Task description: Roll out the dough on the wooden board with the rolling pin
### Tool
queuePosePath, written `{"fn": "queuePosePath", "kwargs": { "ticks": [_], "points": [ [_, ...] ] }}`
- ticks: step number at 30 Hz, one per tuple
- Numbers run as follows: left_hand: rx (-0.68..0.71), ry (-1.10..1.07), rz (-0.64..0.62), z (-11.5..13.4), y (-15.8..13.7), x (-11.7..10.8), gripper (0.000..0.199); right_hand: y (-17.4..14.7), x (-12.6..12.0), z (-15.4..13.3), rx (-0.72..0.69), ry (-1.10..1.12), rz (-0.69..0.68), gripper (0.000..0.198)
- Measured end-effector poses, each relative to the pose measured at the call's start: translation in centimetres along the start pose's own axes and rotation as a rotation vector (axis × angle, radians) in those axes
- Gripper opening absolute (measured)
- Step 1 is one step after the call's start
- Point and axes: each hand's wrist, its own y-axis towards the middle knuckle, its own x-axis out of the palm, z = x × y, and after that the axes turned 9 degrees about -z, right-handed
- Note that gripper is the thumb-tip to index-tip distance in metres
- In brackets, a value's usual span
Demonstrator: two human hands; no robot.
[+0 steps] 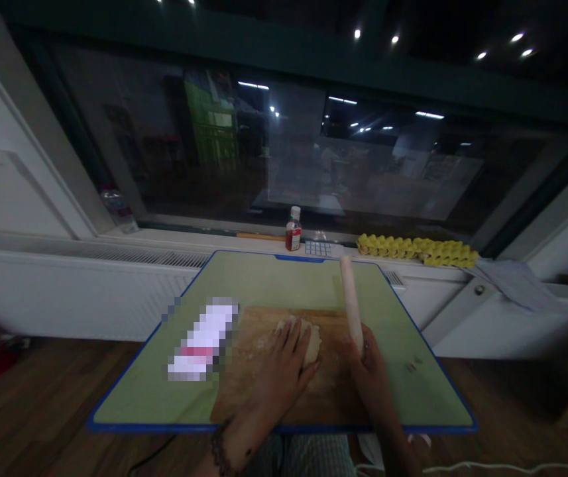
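And there the left hand [288,363] was laid, fingers spread and nothing gripped, over a pale, flattish lump of dough [313,347], partly hidden underneath. Across to the right hand [369,363]: closed around the near end of a long, pale, cylindrical rolling pin [350,298], its far end pointed forward. The dough was set on a brown rectangular wooden board [336,387], itself carried by a green-topped, blue-edged table [284,281].

Trouble looked possible here! By sheer stickiness, the dough might be torn in lifting; by a hard push, the board might be made to slide; held at one end only, the rolling pin might be let slip.

The tally: two hands, one dough, one rolling pin, one board, one table. On the white windowsill [204,237], two bottles were counted: a small white-capped bottle with reddish contents [293,233] and a clear plastic bottle [118,211]. Whether the bumpy yellow egg carton [413,249] was made of one piece or two could not be told.
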Motion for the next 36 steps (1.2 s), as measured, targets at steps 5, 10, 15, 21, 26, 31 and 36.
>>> {"fn": "queuePosePath", "kwargs": {
  "ticks": [5,10,15,21,26,31,36],
  "points": [
    [0.009,-0.014,-0.14,0.0,0.4,-1.8,0.054,0.0,0.1,-0.2,0.128,0.175,-0.028,0.047],
    [0.189,0.035,-0.215,-0.5,-0.3,-2.7,0.037,-0.1,0.1,-0.4,0.131,0.179,-0.024,0.049],
    [0.157,-0.007,-0.186,-2.2,-1.6,-2.1,0.04,-0.2,0.1,-0.5,0.126,0.194,-0.033,0.046],
    [0.097,-0.019,-0.122,-4.2,-2.5,-3.3,0.035,-0.2,0.0,-0.8,0.116,0.2,-0.038,0.048],
    [0.003,0.045,-0.058,-3.6,-2.2,-3.7,0.05,-0.3,0.0,-1.0,0.111,0.185,-0.04,0.048],
    [-0.051,0.11,-0.145,-3.4,-0.8,-2.3,0.044,-0.3,-0.1,-1.0,0.104,0.174,-0.054,0.047],
    [-0.002,0.212,-0.257,-3.6,-0.3,-2.5,0.057,-0.2,0.0,-0.9,0.116,0.169,-0.061,0.054]
  ]
}}
